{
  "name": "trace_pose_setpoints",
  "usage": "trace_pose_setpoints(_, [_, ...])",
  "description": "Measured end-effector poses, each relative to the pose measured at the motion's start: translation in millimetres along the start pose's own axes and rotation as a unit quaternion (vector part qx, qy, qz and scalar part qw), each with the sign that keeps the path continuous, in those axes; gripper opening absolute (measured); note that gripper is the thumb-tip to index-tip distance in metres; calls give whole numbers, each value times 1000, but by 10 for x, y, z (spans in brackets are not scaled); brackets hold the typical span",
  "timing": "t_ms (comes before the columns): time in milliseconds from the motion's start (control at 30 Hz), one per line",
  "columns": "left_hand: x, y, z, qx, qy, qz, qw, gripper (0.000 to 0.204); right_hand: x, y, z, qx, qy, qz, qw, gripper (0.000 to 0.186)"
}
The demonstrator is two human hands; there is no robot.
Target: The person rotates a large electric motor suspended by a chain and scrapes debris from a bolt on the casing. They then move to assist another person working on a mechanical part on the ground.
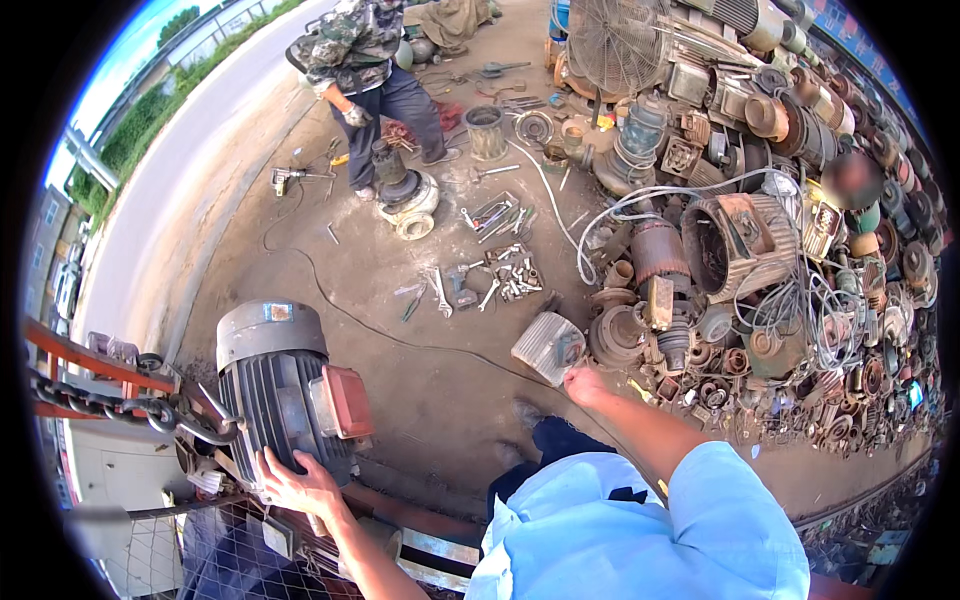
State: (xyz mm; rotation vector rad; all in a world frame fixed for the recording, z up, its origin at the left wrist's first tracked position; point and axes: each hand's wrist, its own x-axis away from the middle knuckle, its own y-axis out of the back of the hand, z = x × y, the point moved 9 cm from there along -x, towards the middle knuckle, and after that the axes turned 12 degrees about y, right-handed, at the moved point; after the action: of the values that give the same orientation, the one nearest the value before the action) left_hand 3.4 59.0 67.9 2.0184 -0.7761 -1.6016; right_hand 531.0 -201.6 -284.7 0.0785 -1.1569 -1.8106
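My left hand (pixel 300 485) rests with fingers apart against the lower ribbed body of a dark electric motor (pixel 268 395). The motor has a red terminal box (pixel 343 402) on its side, and a chain with a hook (pixel 160 410) lies beside it. At centre right, my right hand (pixel 585 385) grips the near corner of a square grey metal cover (pixel 545 345), held low in front of my body.
A co-worker (pixel 350 70) in camouflage stands by a pump (pixel 400 195). Wrenches and sockets (pixel 515 280) lie on the ground, crossed by a cable (pixel 360 335). Piled motors (pixel 740 250) and a large fan (pixel 615 45) fill the right. A road (pixel 130 290) runs left.
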Motion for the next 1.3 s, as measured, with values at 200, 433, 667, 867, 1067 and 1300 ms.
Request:
trace_pose_setpoints(200, [52, 92, -30, -1, 27, 44, 999, 54, 108, -431, -270, 81, 56, 84, 992, 21])
trace_pose_setpoints(433, [-2, 53, 10, 13, 97, 109, 989, 61, -137, -560, -34, 54, 107, 148, 982, 17])
trace_pose_setpoints(667, [202, 302, -88, -51, 114, 108, 986, 61, -697, -651, -436, 2, 166, 210, 964, 16])
trace_pose_setpoints(867, [1063, 315, -1202, 53, 113, 196, 973, 62, -568, -402, 218, -124, 70, 238, 961, 23])
trace_pose_setpoints(1067, [2017, -111, -2453, 239, 71, 381, 890, 54, 493, -348, 2489, -596, -115, 430, 669, 40])
trace_pose_setpoints(1300, [1487, 159, -1703, 99, 78, 274, 954, 63, 370, 101, 3136, -468, 80, 420, 773, 49])
